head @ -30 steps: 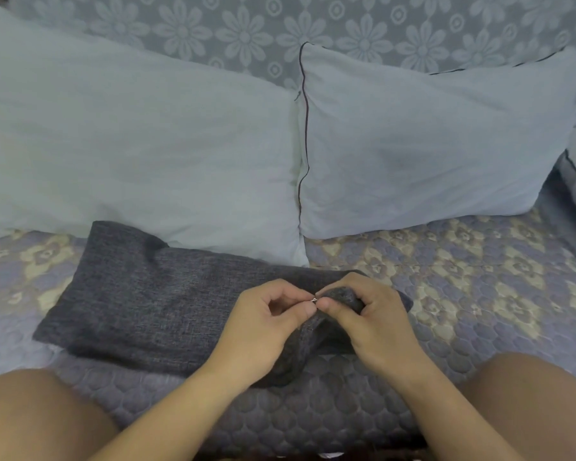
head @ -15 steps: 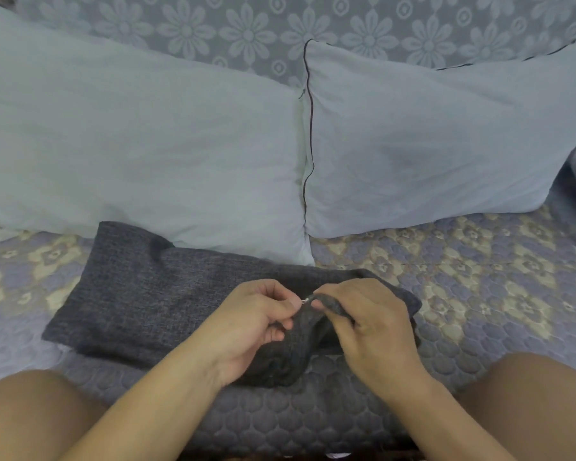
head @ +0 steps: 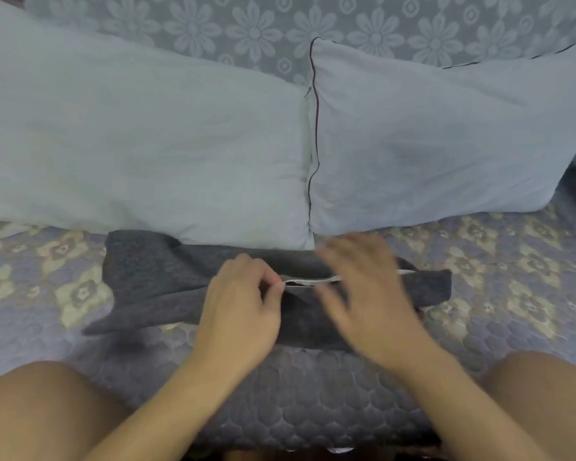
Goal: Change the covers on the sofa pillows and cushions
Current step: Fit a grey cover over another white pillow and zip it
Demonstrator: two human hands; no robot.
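Sofa seat (head: 499,281): quilted cover with a flower pattern; everything lies on it.
Backrest (head: 253,31): grey cloth with daisy shapes, behind the pillows.
Left pillow (head: 140,141): pale and bare, leaning on the backrest, its lower edge overlapping the grey cover.
Right pillow (head: 446,141): pale with dark piping, touching the left pillow.
Grey cover (head: 153,277): flat and crumpled in front of the pillows, its zip slit showing a white edge.
Left hand (head: 240,307): fingers curled, pinching at the zip's left end.
Right hand (head: 363,294): blurred, fingers spread, above the cover, hiding part of the zip.
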